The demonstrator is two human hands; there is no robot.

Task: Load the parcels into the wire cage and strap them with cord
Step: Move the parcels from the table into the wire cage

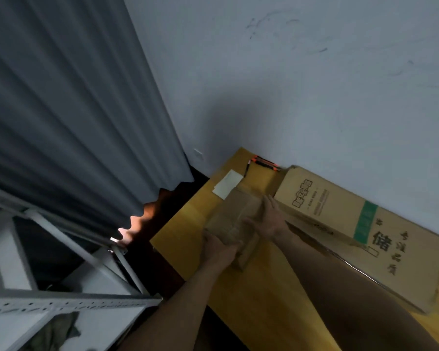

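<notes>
Brown parcel (pixel 235 219), yellow table (pixel 251 300), grey curtain (pixel 74 122), green-striped flattened carton (pixel 365 224).

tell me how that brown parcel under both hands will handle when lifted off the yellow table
The brown parcel looks boxy and flat-sided, so probably stiff and unlikely to roll. Left hand and right hand both press it, hinting at bulk rather than weight.

- two bare forearms enter from the lower edge, uncovered as far as the frame shows; no sleeve cuff is in sight.
- left hand (pixel 219 249) bare, ungloved, its fingers blurred.
- right hand (pixel 269 220) bare, ungloved, fingers long and slim.
- wrists plain; finer detail lost in dim light and blur.
</notes>
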